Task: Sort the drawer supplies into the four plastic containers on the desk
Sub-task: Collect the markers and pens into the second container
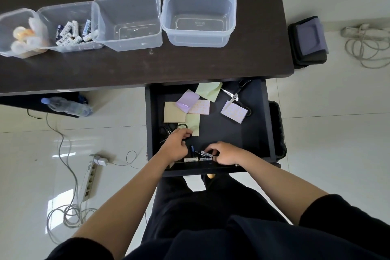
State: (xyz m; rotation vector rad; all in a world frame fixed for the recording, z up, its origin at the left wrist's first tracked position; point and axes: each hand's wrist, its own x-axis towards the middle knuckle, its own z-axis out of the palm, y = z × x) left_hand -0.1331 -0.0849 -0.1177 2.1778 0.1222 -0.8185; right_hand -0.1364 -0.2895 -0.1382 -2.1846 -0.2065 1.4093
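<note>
we are reaching into the open drawer (264, 116) with both hands. our right hand (226, 153) is curling its fingertips onto the batteries (205, 155) at the front edge; our left hand (176, 145) is lying just left of them, fingers loosely curled, grip unclear.

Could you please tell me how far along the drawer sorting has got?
Partly done: tape rolls and batteries fill two containers; the other two are empty. The right hand pinches batteries in the drawer. Sticky notes and scissors remain.
</note>
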